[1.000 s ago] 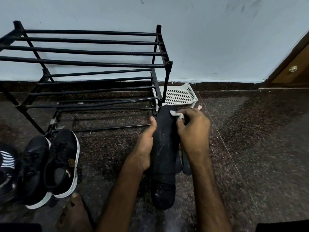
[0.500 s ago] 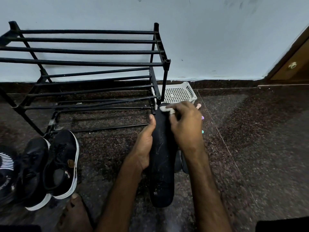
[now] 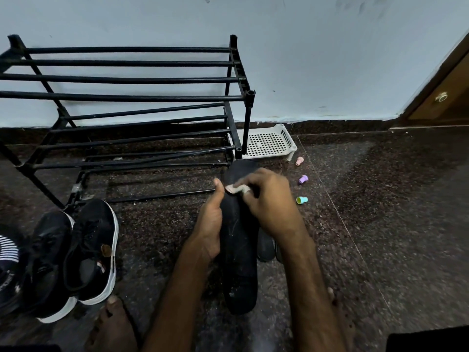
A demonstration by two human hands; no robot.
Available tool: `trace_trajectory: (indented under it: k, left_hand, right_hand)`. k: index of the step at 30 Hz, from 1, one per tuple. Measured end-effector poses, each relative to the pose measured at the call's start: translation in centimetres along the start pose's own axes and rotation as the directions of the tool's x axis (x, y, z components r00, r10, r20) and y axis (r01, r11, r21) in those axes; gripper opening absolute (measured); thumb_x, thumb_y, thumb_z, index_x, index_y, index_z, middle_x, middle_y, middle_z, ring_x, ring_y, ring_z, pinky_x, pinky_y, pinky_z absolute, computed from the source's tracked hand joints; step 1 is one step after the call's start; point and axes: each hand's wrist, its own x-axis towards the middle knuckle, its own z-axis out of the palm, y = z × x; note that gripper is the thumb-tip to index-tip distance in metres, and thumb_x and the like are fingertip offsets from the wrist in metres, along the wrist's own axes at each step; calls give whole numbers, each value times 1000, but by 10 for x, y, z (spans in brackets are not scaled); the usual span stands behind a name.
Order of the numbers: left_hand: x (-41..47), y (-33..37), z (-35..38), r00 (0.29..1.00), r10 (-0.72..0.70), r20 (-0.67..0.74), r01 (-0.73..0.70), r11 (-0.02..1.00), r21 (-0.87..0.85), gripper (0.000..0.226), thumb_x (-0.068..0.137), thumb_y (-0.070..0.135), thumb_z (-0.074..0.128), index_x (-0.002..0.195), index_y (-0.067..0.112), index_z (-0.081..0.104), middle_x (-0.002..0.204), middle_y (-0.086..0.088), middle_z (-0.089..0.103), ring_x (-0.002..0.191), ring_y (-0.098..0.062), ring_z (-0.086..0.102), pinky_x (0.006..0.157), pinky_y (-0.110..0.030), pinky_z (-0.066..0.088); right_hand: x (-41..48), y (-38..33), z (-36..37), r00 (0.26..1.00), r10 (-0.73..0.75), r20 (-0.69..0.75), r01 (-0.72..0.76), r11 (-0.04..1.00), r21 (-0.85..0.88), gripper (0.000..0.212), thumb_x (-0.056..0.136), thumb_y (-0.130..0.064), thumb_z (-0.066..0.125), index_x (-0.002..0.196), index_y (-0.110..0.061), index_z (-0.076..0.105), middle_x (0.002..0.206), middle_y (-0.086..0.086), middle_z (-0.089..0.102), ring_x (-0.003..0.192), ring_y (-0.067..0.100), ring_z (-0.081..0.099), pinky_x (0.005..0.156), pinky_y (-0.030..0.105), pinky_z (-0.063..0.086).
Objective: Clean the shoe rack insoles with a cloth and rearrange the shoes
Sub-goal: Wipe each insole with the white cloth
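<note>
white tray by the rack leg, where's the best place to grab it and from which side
Probably the right rim of the white tray, reached from the open floor on its right. The shoe rack post stands over its left front corner, and the wall backs it. The raised slotted side gives the fingers an edge to hook.

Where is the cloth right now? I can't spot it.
In the head view, centre frame, the cloth is pinched in the right hand, pressed on the black insole beside the left hand thumb.
</note>
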Motion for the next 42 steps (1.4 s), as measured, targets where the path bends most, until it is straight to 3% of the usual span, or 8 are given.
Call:
trace_trajectory:
  k: [8,10,17,24,30,35,38,42]
  left_hand:
    - [1,5,-8,998,36,-43,-36,999,14,65,96,59,39,131,7,57,119,-20,68,101,-35,70,77,-52,59]
    - [2,5,-9,995,55,-82,-55,998,-7,62,97,59,39,128,9,59,115,-17,71,97,-33,71,76,-50,60]
    - [3,7,-7,995,61,-75,-62,998,-17,65,98,61,32,113,8,66,108,-18,73,88,-29,72,76,-46,59]
    - [6,6,-14,999,-18,-32,18,1000,-13,78,92,73,27,118,9,65,112,-17,72,91,-29,71,82,-52,55]
    - [-1,-2,-20,992,-67,107,69,998,-14,79,93,71,23,129,10,60,117,-17,69,98,-30,70,79,-51,59]
    - [-1,-4,-16,996,-46,80,43,998,43,71,97,65,25,120,10,65,108,-14,73,91,-24,72,72,-36,60]
    - [2,-5,-13,998,-21,51,17,997,75,70,96,65,25,115,12,68,107,-11,74,92,-21,72,76,-33,60]
    - [9,-7,-19,1000,4,-2,-4,1000,4,82,95,70,23,120,7,68,122,-16,68,107,-26,68,94,-39,52]
  right_hand:
    - [-7,25,-7,897,297,-328,-285,955,85,19,85,-9,70,102,-16,76,93,-1,70,79,10,64,76,20,53]
    - [-12,25,-3,875,392,-285,-338,915,219,14,86,-13,72,97,-20,75,84,-4,71,75,9,66,67,17,53]
    - [-20,36,19,865,499,59,-430,674,600,12,82,-22,76,92,-15,75,84,2,77,84,25,73,82,52,57]
    - [-22,39,27,860,500,98,-411,568,713,14,79,-15,80,92,-11,75,86,13,76,88,43,70,77,58,57]
    - [-12,32,28,787,615,-59,-412,594,691,12,79,-22,78,87,-15,75,73,5,75,64,31,71,59,55,59]
    - [-15,25,25,896,199,-398,-151,977,149,19,87,-8,69,105,-13,75,96,-1,70,85,13,65,79,26,53]
    - [-15,26,29,985,-27,-169,24,1000,-16,21,87,-5,65,104,-14,75,97,1,65,89,18,61,80,31,50]
    - [-19,33,19,999,-13,51,11,999,40,21,82,-4,67,95,-17,78,91,-2,68,81,11,62,77,30,51]
